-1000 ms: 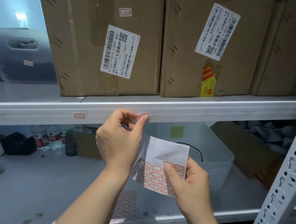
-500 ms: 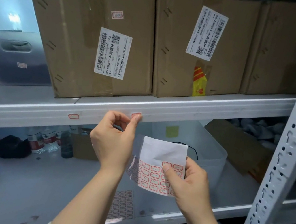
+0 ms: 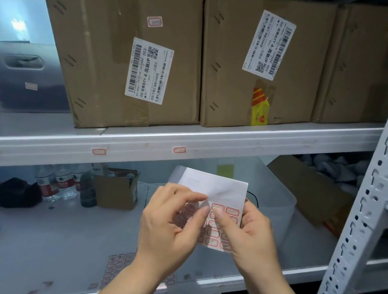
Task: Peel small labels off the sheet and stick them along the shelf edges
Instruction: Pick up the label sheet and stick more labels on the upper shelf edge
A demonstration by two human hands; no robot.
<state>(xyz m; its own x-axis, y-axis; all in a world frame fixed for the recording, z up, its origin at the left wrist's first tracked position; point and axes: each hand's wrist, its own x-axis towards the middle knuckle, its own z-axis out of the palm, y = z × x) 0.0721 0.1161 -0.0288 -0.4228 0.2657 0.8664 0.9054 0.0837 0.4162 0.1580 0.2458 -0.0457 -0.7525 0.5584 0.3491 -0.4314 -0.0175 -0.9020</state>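
Left hand (image 3: pixel 171 226) has dropped from the shelf edge (image 3: pixel 239 141) to pinch the label sheet (image 3: pixel 216 190) the right hand (image 3: pixel 253 233) grips.

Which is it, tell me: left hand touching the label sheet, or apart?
Touching. The head view shows the left hand overlapping the label sheet, its fingertips pinching at the sheet's labels, while the right hand holds the sheet's other edge.

The white shipping label (image 3: pixel 149 71) on the left cardboard box (image 3: pixel 105 58) reads "4-" and "003-".
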